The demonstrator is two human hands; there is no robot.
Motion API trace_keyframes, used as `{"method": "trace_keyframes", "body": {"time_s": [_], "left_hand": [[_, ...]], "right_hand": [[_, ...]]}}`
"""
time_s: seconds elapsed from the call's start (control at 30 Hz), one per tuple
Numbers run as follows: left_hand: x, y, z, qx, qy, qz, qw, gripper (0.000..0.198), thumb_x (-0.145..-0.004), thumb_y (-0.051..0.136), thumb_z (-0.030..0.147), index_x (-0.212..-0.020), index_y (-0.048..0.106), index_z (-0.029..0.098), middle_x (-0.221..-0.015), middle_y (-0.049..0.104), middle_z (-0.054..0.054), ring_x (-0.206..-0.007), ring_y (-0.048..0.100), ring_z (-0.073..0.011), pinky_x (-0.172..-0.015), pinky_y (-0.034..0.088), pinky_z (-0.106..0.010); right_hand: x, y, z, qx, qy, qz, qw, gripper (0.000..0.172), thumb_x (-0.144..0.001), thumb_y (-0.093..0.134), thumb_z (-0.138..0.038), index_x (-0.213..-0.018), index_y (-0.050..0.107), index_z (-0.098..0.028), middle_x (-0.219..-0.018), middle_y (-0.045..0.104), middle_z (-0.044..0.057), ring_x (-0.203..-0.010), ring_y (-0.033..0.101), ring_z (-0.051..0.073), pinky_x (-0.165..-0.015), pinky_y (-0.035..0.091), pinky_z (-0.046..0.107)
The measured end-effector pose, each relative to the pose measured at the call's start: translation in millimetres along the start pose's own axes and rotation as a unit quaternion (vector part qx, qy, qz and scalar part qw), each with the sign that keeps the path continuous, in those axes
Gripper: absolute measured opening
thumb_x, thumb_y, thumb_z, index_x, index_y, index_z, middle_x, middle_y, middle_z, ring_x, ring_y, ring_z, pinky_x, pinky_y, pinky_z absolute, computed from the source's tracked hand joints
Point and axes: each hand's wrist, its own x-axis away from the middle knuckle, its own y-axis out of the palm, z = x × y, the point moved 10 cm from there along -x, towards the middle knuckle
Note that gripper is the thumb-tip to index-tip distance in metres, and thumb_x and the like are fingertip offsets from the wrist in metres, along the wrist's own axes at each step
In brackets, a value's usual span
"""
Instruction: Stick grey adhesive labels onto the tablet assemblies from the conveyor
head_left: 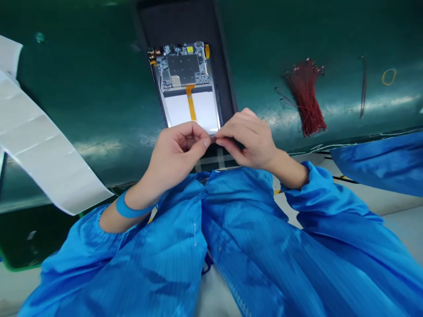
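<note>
An opened tablet (193, 103) lies on a black tray (226, 94), its circuit board (183, 66) uncovered at the far end. An orange flat cable (191, 105) runs down over its pale lower section. In front of the tablet's near edge, my left hand (180, 152) and my right hand (249, 138) meet, thumbs and forefingers pinched together. Whatever sits between the fingertips is too small to make out. Both hands cover the tablet's near end.
A bundle of dark red wires (307, 99) lies on the green mat (257, 26) at right, with a thin wire strand (363, 88) and a yellow rubber band (389, 77) beyond. At left, a strip of silvery-white sheet (46, 141) hangs over the table edge above a green bin (20, 246).
</note>
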Motion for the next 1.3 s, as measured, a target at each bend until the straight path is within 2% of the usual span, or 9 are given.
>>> {"method": "trace_keyframes", "body": {"time_s": [0.13, 0.23, 0.3, 0.43, 0.6, 0.83, 1.0, 1.1, 1.3], "left_hand": [[10, -8.8, 9, -0.147, 0.089, 0.037, 0.985, 0.014, -0.095, 0.067, 0.031, -0.095, 0.071, 0.017, -0.082, 0.068, -0.003, -0.067, 0.061, -0.0133, -0.064, 0.051, -0.027], [25, -20.1, 20, -0.303, 0.194, 0.111, 0.927, 0.018, -0.098, 0.063, 0.026, -0.113, 0.071, 0.020, -0.095, 0.069, -0.006, -0.080, 0.063, -0.0183, -0.078, 0.054, -0.036], [34, -23.8, 21, -0.360, 0.236, 0.137, 0.892, 0.020, -0.100, 0.062, 0.026, -0.118, 0.070, 0.023, -0.107, 0.069, -0.009, -0.095, 0.064, -0.0240, -0.088, 0.054, -0.043], [46, -23.5, 15, -0.383, 0.281, 0.137, 0.869, 0.022, -0.098, 0.064, 0.026, -0.118, 0.072, 0.027, -0.125, 0.065, -0.013, -0.119, 0.058, -0.0339, -0.096, 0.052, -0.056], [53, -17.1, 8, -0.417, 0.297, 0.131, 0.849, 0.027, -0.095, 0.067, 0.022, -0.119, 0.073, 0.032, -0.134, 0.065, -0.011, -0.124, 0.056, -0.0351, -0.102, 0.050, -0.061], [58, -2.5, 11, -0.440, 0.370, 0.116, 0.810, 0.033, -0.092, 0.067, 0.016, -0.123, 0.075, 0.027, -0.139, 0.065, -0.011, -0.127, 0.057, -0.0321, -0.099, 0.055, -0.052], [51, 3.2, -2, -0.458, 0.343, 0.096, 0.815, 0.029, -0.093, 0.067, 0.023, -0.119, 0.078, 0.029, -0.136, 0.067, -0.010, -0.126, 0.059, -0.0341, -0.101, 0.052, -0.055], [51, 6.6, 0, -0.450, 0.354, 0.088, 0.815, 0.028, -0.094, 0.066, 0.021, -0.118, 0.078, 0.026, -0.136, 0.067, -0.011, -0.126, 0.058, -0.0331, -0.103, 0.048, -0.053], [46, 15.4, 12, -0.482, 0.375, 0.069, 0.789, 0.022, -0.094, 0.063, 0.014, -0.109, 0.077, 0.023, -0.139, 0.066, -0.012, -0.130, 0.055, -0.0326, -0.101, 0.047, -0.051]], "right_hand": [[6, 6, 3, -0.030, 0.046, -0.006, 0.998, 0.021, -0.110, 0.048, -0.029, -0.097, 0.063, -0.021, -0.084, 0.067, 0.003, -0.077, 0.058, 0.016, -0.074, 0.042, 0.033], [16, 14, 6, -0.003, 0.061, -0.017, 0.998, 0.021, -0.108, 0.049, -0.025, -0.093, 0.063, -0.020, -0.079, 0.064, 0.003, -0.073, 0.056, 0.016, -0.071, 0.042, 0.031], [21, 16, 2, 0.015, 0.054, -0.007, 0.998, 0.020, -0.107, 0.051, -0.022, -0.090, 0.063, -0.020, -0.076, 0.064, 0.002, -0.071, 0.055, 0.016, -0.069, 0.042, 0.030], [24, 19, -7, 0.047, 0.049, 0.005, 0.998, 0.022, -0.106, 0.052, -0.021, -0.088, 0.064, -0.020, -0.076, 0.065, 0.002, -0.070, 0.054, 0.016, -0.067, 0.040, 0.031], [24, 32, -9, 0.087, 0.057, -0.047, 0.993, 0.029, -0.108, 0.048, -0.022, -0.086, 0.067, -0.020, -0.080, 0.068, 0.004, -0.074, 0.055, 0.017, -0.067, 0.038, 0.033], [22, 28, -16, 0.105, 0.020, -0.051, 0.993, 0.027, -0.108, 0.048, -0.019, -0.088, 0.066, -0.019, -0.080, 0.067, 0.004, -0.076, 0.054, 0.018, -0.065, 0.038, 0.033], [19, 30, -17, 0.126, 0.024, -0.071, 0.989, 0.031, -0.108, 0.046, -0.017, -0.084, 0.066, -0.020, -0.078, 0.066, 0.003, -0.076, 0.053, 0.017, -0.066, 0.037, 0.034], [18, 28, -20, 0.138, 0.013, -0.070, 0.988, 0.030, -0.107, 0.048, -0.017, -0.084, 0.066, -0.020, -0.079, 0.067, 0.003, -0.076, 0.053, 0.018, -0.065, 0.037, 0.035], [11, 18, -8, 0.052, 0.034, -0.061, 0.996, 0.018, -0.106, 0.053, -0.025, -0.098, 0.067, -0.019, -0.085, 0.071, 0.005, -0.077, 0.058, 0.019, -0.068, 0.043, 0.034]]}}
